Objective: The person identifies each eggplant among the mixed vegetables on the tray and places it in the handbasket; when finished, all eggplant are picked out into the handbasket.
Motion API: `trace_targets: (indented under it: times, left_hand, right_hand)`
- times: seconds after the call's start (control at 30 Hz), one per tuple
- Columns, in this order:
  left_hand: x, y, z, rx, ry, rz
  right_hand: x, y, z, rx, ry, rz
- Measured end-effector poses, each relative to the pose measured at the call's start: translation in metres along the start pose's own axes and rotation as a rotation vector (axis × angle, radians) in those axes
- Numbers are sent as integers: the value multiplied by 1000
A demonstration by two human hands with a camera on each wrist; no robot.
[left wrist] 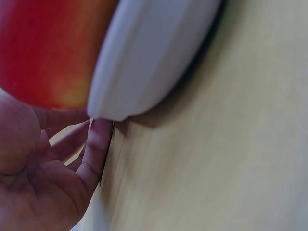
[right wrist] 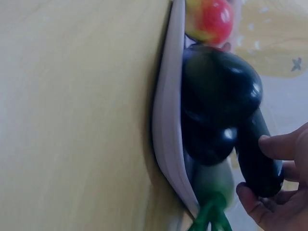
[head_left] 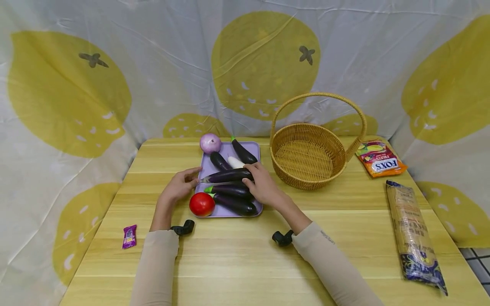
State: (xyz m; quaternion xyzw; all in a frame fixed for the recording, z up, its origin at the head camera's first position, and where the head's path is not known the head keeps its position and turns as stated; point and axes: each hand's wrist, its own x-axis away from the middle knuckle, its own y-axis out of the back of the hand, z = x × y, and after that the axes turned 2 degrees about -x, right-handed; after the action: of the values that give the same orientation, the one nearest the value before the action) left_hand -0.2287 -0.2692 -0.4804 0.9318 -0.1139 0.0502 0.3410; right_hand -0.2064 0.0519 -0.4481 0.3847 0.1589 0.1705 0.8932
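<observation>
A dark purple eggplant [head_left: 226, 175] lies across the middle of a lilac tray [head_left: 255, 146]. My right hand [head_left: 264, 182] grips its right end between thumb and fingers, also visible in the right wrist view, where the eggplant [right wrist: 260, 159] stands out beside the others. At the tray's left edge, my left hand [head_left: 180, 185] has its fingers spread near the eggplant's stem end. In the left wrist view, a fingertip of my left hand [left wrist: 53, 178] touches the tray's rim [left wrist: 139, 62], below a red and yellow apple [left wrist: 48, 53].
More eggplants [head_left: 235, 205], a white vegetable [head_left: 234, 162] and a purple onion [head_left: 210, 143] share the tray. A wicker basket [head_left: 279, 173] with a tall handle stands right of it. Farther right lie a candy bag [head_left: 380, 158] and a pasta pack [head_left: 415, 233]; a purple sachet [head_left: 129, 236] lies left.
</observation>
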Motion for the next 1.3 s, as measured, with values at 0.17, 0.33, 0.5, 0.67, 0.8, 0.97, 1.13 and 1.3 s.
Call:
trace_targets:
  times: [0.17, 0.33, 0.5, 0.67, 0.8, 0.97, 1.13, 1.3]
  left_hand:
    - [1, 0, 0, 2, 6, -2]
    - [1, 0, 0, 10, 10, -4]
    - [0, 0, 0, 12, 14, -6]
    - [0, 0, 0, 11, 16, -2]
    - [-1, 0, 0, 3, 28, -7]
    - [-2, -2, 1, 9, 36, -7]
    - [-2, -2, 1, 16, 46, -11]
    - [-1, -2, 1, 29, 52, -7]
  right_hand:
    - [10, 16, -3, -12, -23, -29]
    - [20, 38, -11, -42, -25, -82]
    - [30, 62, -20, -75, -23, -115]
    - [41, 85, -31, -88, -42, -163]
    - [48, 101, -42, -79, -56, -198]
    - [56, 117, -59, -61, -76, -236]
    - [59, 130, -74, -61, -113, -246]
    - [59, 140, -91, -60, -166, -249]
